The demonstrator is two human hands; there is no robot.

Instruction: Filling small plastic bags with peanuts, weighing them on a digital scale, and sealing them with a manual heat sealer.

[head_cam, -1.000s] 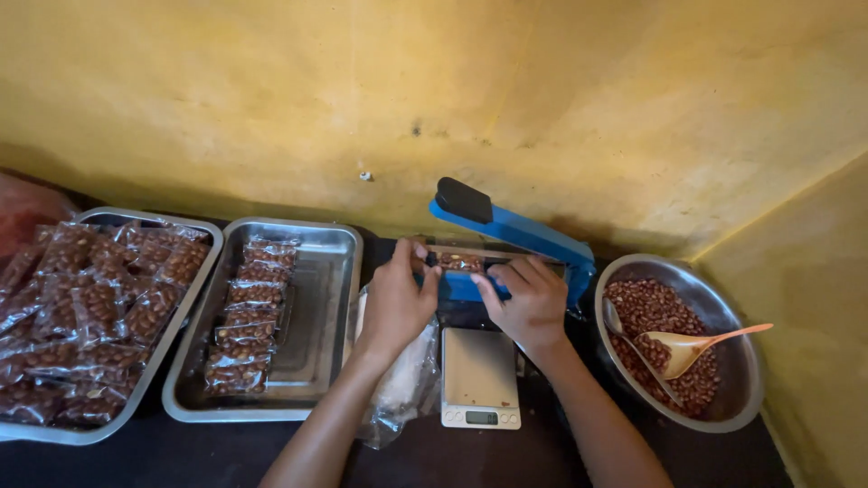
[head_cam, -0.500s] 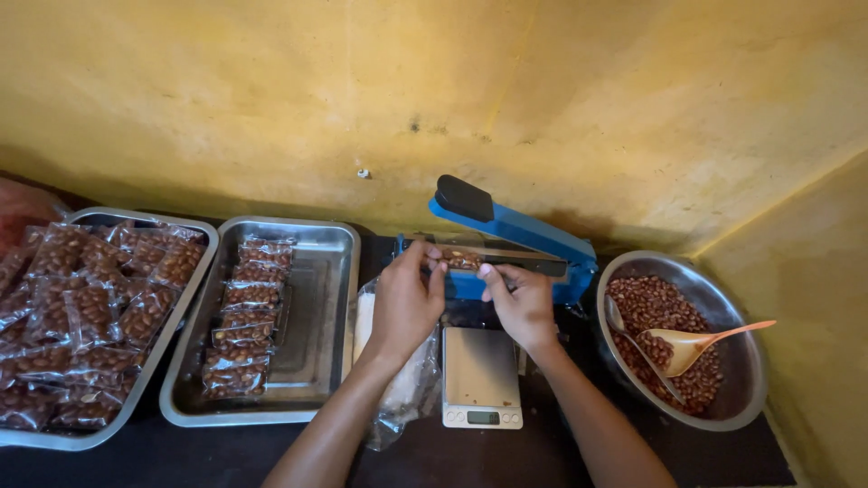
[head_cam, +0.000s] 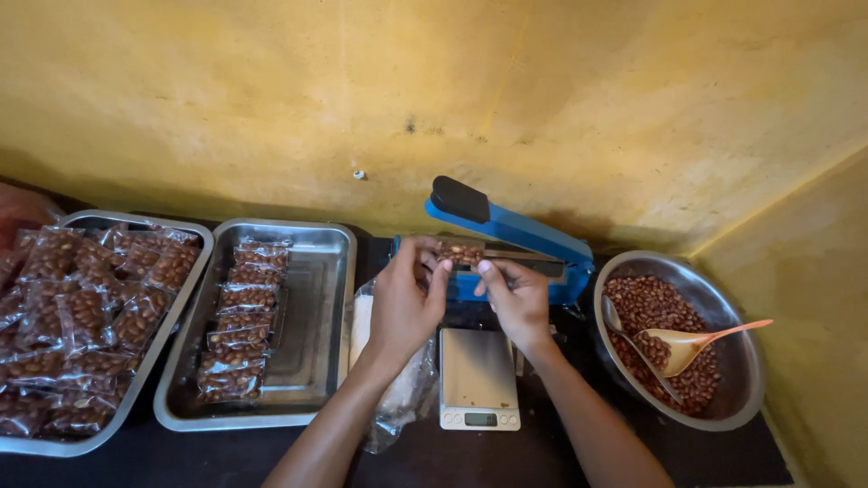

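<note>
Both hands have been drawing closer together on the packet since a second ago, the left thumb now lying nearer the right fingers.

The left hand (head_cam: 404, 303) and right hand (head_cam: 512, 294) are pinching a small clear packet (head_cam: 459, 254) of peanuts between fingertips, one at each end, holding it level just above the bar of the blue sealer (head_cam: 511, 238), whose arm is standing raised. Both forearms are reaching up from the bottom edge, wrists angling inward over a white scale (head_cam: 476, 380) on the dark counter (head_cam: 561, 456). A steel bowl (head_cam: 737, 357) of peanuts with a wooden spoon (head_cam: 696, 342) is sitting to the right; a tray (head_cam: 312, 312) holding a row of filled packets is lying to the left.
</note>
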